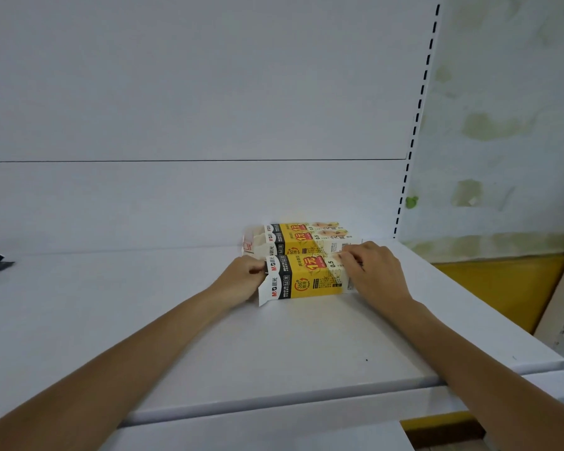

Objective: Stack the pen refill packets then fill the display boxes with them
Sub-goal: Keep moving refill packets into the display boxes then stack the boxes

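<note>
Here, glossy rectangular display box, left hand, right hand

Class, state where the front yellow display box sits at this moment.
In the head view, the front yellow display box lies right of centre on the white shelf, between the left hand and right hand, before another box.

Two bare forearms, entering from 7 and 5 o'clock. No sleeves, nothing worn at either wrist. Left hand and right hand bare, without rings or gloves. Short, unpainted fingernails on right-hand fingertips.
</note>
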Tool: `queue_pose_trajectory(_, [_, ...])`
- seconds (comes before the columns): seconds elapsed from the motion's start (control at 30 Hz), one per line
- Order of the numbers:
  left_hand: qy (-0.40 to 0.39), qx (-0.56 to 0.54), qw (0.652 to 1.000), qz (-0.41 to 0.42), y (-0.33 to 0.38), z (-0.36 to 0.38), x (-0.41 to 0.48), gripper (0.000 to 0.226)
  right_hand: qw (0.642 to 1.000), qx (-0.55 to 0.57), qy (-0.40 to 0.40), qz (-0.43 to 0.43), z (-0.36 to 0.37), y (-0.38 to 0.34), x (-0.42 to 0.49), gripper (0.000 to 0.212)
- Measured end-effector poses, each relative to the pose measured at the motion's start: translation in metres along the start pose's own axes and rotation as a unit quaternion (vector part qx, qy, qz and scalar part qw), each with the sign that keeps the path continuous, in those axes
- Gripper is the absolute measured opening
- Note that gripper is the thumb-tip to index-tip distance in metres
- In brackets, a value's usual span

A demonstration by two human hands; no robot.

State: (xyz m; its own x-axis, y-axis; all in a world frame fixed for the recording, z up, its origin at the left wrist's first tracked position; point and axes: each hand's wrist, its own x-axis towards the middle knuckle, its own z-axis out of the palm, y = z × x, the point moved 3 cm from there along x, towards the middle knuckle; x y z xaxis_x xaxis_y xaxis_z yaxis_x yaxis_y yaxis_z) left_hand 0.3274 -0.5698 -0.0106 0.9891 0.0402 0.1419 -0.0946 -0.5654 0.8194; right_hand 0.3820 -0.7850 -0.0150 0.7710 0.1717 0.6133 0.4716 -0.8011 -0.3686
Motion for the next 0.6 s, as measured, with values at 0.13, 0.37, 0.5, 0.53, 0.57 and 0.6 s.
queue_pose_trajectory(0.13, [0.031, 0.031, 0.999, 0.004, -0.003, 0.0, 0.001, 0.023, 0.999, 0.007, -0.018, 0.037, -0.002, -0.001, -0.002, 0.036])
queue_pose_trajectory(0.37, [0.146, 0.088, 0.985, 0.013, -0.01, -0.022, -0.002, 0.02, 0.997, 0.007, -0.022, 0.078, -0.006, -0.003, -0.004, 0.031])
queue_pose_trajectory(0.5, [0.123, 0.112, 0.985, 0.053, 0.003, -0.02, -0.016, 0.018, 0.994, -0.089, -0.021, 0.059, -0.009, -0.008, -0.004, 0.034])
queue_pose_trajectory(0.53, [0.098, 0.147, 0.981, 0.074, 0.007, -0.017, -0.023, 0.024, 0.989, -0.125, -0.042, 0.062, -0.009, -0.009, -0.003, 0.033])
queue_pose_trajectory(0.57, [0.077, 0.194, 0.974, 0.089, 0.007, -0.015, -0.031, 0.03, 0.984, -0.142, -0.073, 0.082, -0.012, -0.011, -0.002, 0.033])
queue_pose_trajectory(0.6, [0.065, 0.254, 0.96, 0.1, 0.005, -0.015, -0.039, 0.032, 0.976, -0.148, -0.112, 0.111, -0.014, -0.013, -0.001, 0.035])
